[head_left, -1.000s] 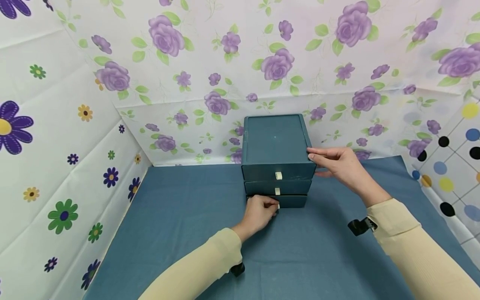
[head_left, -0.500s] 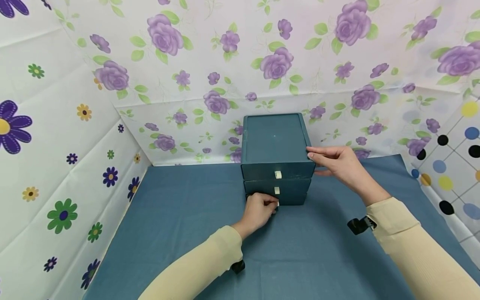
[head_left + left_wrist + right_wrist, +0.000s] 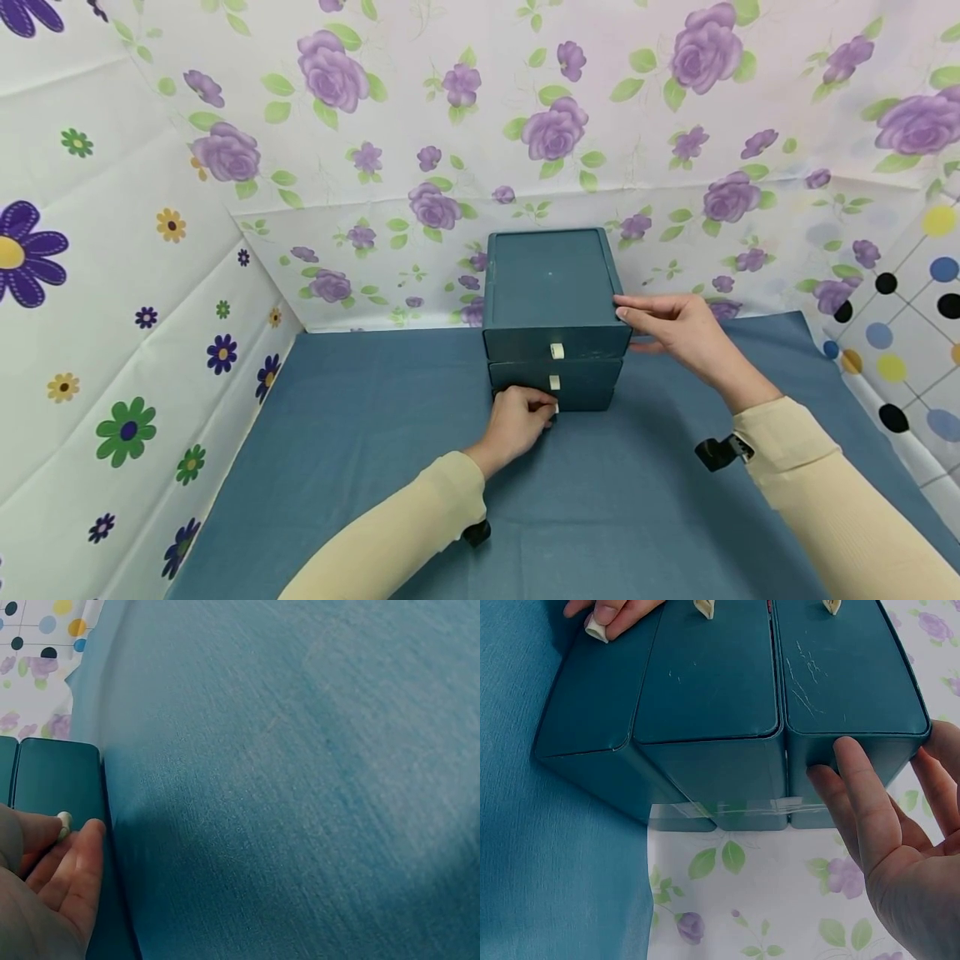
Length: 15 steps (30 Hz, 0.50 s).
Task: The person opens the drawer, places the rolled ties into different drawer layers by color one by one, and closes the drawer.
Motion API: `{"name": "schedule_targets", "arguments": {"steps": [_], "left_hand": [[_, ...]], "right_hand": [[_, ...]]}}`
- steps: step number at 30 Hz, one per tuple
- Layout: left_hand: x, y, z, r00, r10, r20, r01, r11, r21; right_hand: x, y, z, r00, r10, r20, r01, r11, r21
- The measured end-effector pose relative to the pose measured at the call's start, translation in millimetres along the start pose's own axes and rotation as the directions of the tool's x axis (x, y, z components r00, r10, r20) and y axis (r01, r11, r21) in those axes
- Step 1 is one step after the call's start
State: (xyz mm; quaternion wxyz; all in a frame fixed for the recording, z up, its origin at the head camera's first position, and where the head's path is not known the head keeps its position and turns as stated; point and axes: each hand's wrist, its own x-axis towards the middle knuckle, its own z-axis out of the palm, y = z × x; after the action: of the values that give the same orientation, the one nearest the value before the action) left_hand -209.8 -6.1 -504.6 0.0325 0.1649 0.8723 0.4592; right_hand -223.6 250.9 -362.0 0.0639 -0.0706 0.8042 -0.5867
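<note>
A dark teal three-drawer box [image 3: 551,287] stands at the back of the table, each drawer with a short cream pull tab. Low at its front, my left hand [image 3: 517,423] pinches the tab [image 3: 65,822] of the bottom drawer [image 3: 592,697] between thumb and finger. That drawer's front is nearly in line with the middle drawer [image 3: 709,675]. My right hand [image 3: 675,325] rests on the box's upper right edge with extended fingers. In the right wrist view, fingertips touch the side of the top drawer unit [image 3: 847,667], while other fingers reach over its top edge.
Blue cloth [image 3: 360,400] covers the table. Behind the box hangs a purple-rose sheet [image 3: 420,125]. A daisy-print sheet [image 3: 127,333] borders the left side, and a dotted sheet [image 3: 911,333] the right. Clear tape [image 3: 727,806] runs across the box's side.
Over the first half second, the bottom drawer slid slightly inward, with my left hand moving along on its tab. Since then both hands have kept their places.
</note>
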Motion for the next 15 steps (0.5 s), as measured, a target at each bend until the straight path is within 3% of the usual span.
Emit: {"name": "schedule_targets", "arguments": {"steps": [5,9,12,15], "left_hand": [[-1.2,3.4,-4.6,1.0,0.001,-0.001,-0.001,0.999,0.046],[-4.2,13.9,-16.9,0.992,-0.064,0.112,0.054,0.994,0.091],[-5.5,28.1,-33.1,0.964,-0.099,0.248,0.061,0.986,0.158],[-6.4,46.8,-55.7,0.925,-0.083,0.37,-0.006,0.972,0.233]], "right_hand": [[1,-2,0,1.0,0.013,0.009,-0.013,1.0,0.008],[2,-3,0,1.0,0.022,0.02,-0.023,1.0,0.01],[3,-4,-3,0.999,0.03,0.024,-0.03,0.999,-0.012],[5,-8,-6,0.999,0.029,0.025,-0.028,0.997,-0.065]]}}
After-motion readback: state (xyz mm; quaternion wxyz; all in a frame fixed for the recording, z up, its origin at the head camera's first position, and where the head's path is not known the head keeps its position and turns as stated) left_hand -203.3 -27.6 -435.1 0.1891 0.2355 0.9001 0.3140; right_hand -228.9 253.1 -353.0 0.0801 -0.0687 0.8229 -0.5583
